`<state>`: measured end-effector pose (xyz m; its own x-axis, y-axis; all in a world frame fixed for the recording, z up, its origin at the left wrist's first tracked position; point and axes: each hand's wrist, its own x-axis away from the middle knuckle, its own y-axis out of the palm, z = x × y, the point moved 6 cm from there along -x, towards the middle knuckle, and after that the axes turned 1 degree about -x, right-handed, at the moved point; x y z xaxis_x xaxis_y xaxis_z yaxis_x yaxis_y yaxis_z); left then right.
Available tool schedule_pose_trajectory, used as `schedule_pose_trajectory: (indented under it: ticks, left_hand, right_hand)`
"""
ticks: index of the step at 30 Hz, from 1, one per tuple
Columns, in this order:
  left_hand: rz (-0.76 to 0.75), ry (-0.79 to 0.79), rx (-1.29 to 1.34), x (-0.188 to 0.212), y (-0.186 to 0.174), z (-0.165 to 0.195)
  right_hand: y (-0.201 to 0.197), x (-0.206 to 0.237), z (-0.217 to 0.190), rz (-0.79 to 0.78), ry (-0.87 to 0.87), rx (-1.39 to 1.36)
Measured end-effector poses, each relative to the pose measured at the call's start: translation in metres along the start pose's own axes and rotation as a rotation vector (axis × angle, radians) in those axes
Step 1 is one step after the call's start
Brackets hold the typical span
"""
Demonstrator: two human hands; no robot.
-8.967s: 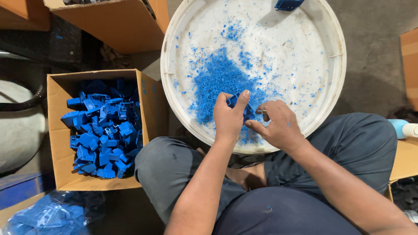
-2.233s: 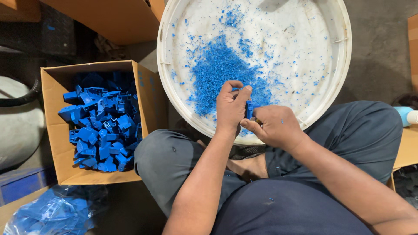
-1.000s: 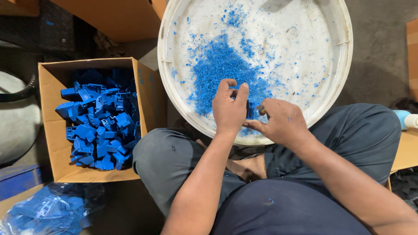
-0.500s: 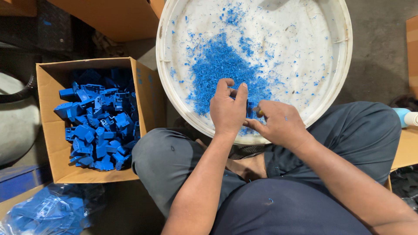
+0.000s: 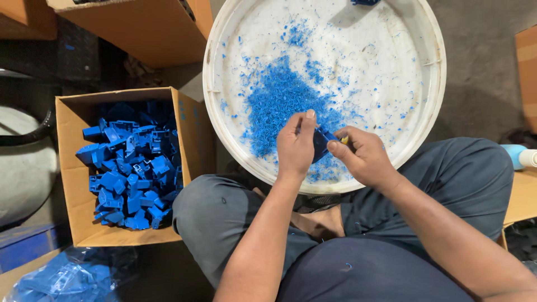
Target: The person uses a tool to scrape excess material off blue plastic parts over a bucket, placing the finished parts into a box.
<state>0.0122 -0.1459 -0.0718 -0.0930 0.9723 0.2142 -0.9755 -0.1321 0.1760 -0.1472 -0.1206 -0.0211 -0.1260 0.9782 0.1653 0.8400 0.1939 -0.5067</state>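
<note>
Hands are barely shifting since half a second ago, just working the same spot over the tub point(image 5: 430, 67). Left hand point(image 5: 295, 146) is curling closed around a blue part point(image 5: 321, 141) while the right hand point(image 5: 363, 158) is pinching a small tool against it, so this looks like trimming, shavings point(image 5: 279, 106) piling up below. Judging by that, the next move is needing a steady grip, with the box point(image 5: 70, 168) of parts waiting alongside.
</note>
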Motion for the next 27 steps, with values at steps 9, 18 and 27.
schedule_pose_trajectory:
  ticks: [9, 18, 27]
  left_hand:
    - [-0.191, -0.181, 0.243, 0.002, 0.015, -0.016]
    - [-0.209, -0.262, 0.287, 0.005, 0.016, -0.019]
    - [-0.184, -0.238, 0.268, 0.002, 0.016, -0.024]
  right_hand:
    - [-0.014, -0.002, -0.029, 0.044, -0.152, 0.332]
    - [-0.013, -0.002, -0.041, 0.049, -0.195, 0.462]
    - [-0.017, -0.004, -0.046, 0.044, -0.263, 0.480]
